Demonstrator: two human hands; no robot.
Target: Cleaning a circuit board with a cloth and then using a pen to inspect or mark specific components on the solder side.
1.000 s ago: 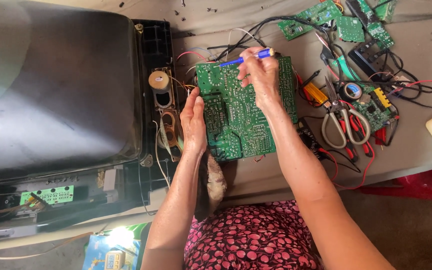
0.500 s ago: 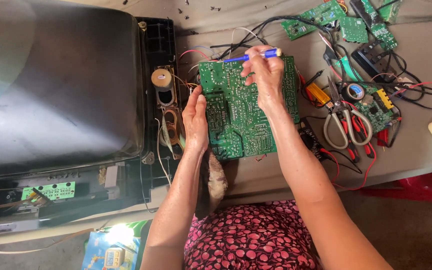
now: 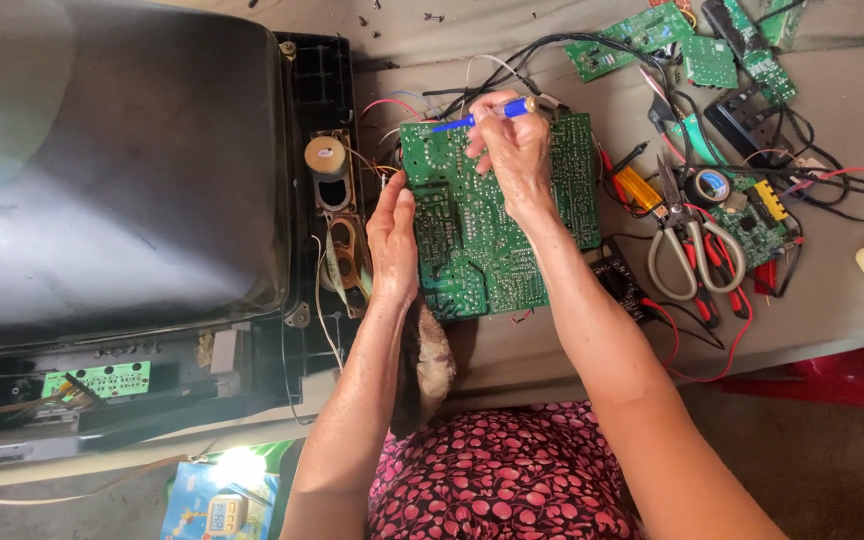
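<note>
The right hand point(image 3: 514, 150) has barely moved, gripping the blue tool point(image 3: 482, 115) pointing left over the circuit board point(image 3: 497, 215); the open left hand point(image 3: 392, 235) steadies its left edge.

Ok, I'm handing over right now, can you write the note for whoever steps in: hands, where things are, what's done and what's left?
Left hand: open, palm steadying the left edge of the large green circuit board.
Right hand: gripping the blue-handled soldering tool, tip at the board's top left area.
Board lies solder side up on the grey table, beside the opened dark television set. Grey-handled scissors lie to its right.
Done: set opened, board out.
Left: joints being worked; how many remain cannot be told.
</note>
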